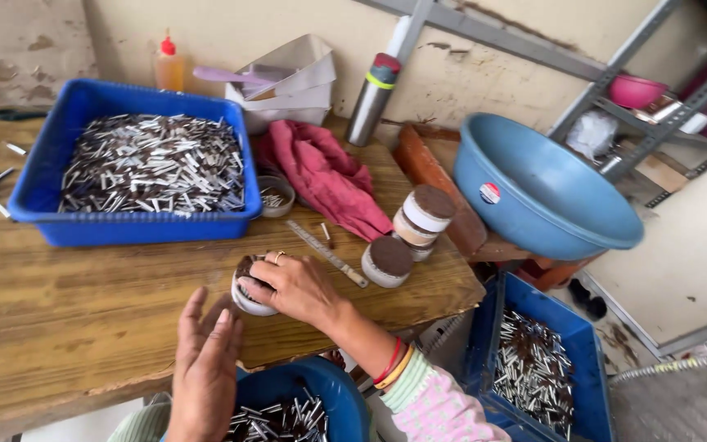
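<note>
Two hands: right hand (292,286), fingers gripping a round white tub (249,296) on the wooden surface (59,311); left hand (204,372) open, flat beside it.

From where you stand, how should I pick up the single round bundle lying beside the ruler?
Grip the round bundle across its pale band, fingers on opposite sides, coming straight down from above. It stands upright on the wooden table with its flat dark top up. Mind the ruler on its left and the stacked bundles just behind.

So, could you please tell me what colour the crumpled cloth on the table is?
The crumpled cloth is pinkish red; head view.
</note>
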